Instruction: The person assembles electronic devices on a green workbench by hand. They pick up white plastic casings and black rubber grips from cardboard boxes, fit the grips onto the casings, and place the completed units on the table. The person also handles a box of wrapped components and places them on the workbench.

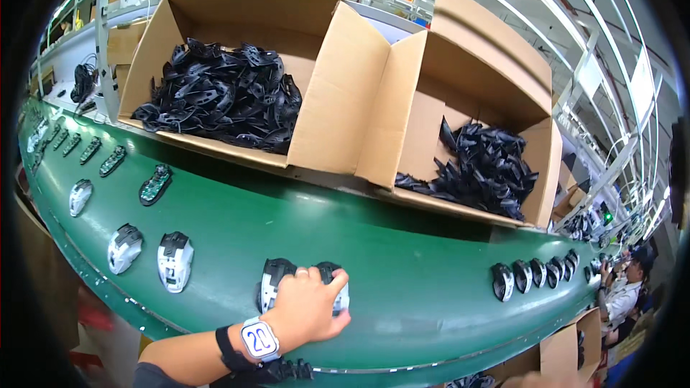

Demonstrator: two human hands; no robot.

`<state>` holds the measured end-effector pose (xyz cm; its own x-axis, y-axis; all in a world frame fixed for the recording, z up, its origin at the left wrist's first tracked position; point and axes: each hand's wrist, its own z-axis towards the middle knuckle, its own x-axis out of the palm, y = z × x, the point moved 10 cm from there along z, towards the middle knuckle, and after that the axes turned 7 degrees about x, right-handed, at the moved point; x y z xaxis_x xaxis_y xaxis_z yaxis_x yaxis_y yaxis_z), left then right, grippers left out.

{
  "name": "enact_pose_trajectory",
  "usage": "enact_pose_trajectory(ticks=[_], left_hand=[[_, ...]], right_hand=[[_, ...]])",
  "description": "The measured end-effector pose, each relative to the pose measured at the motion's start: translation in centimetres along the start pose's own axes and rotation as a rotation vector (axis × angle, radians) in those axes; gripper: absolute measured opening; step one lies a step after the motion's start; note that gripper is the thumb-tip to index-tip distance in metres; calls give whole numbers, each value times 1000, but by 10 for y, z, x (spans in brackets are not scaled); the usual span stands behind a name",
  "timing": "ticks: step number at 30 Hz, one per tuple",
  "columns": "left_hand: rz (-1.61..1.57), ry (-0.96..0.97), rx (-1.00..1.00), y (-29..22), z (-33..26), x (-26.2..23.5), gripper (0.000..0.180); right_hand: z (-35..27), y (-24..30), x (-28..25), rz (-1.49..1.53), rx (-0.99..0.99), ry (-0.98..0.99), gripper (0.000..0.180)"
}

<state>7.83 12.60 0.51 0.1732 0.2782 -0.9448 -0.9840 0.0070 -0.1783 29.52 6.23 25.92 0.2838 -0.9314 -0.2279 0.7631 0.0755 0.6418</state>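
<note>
My left hand (309,305) reaches over the green belt, a watch and a dark band on its wrist. Its fingers and thumb are closed around a half-built black and white computer mouse (341,300), which the hand partly hides. Touching or just beside the hand's left side stands a second mouse (272,284), black and white too. At the bottom edge, right of centre, a blurred bit of my right hand (533,381) shows; its fingers cannot be made out. Left of my left hand, a white and black mouse (175,262) and another mouse (125,248) lie on the belt.
Behind the green conveyor belt (417,273) stand a left cardboard box (345,93) and a right cardboard box (474,50), both holding black plastic parts. Several mice (503,282) line up at right. Circuit-board bases (155,185) lie at left. A co-worker (624,291) is at far right.
</note>
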Motion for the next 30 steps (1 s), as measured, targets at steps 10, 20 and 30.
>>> enact_pose_trajectory(ticks=[10,20,30], left_hand=[[-125,-220,49,8,1,-11,58],[-1163,-392,31,17,-6,-25,92],[-1724,-421,-169,53,-2,-11,93]], right_hand=[[-148,-157,-501,-2004,1103,-413,29],[-155,-150,-510,-1703,1025,-868,31],[-130,-200,-159,51,533,-883,45]])
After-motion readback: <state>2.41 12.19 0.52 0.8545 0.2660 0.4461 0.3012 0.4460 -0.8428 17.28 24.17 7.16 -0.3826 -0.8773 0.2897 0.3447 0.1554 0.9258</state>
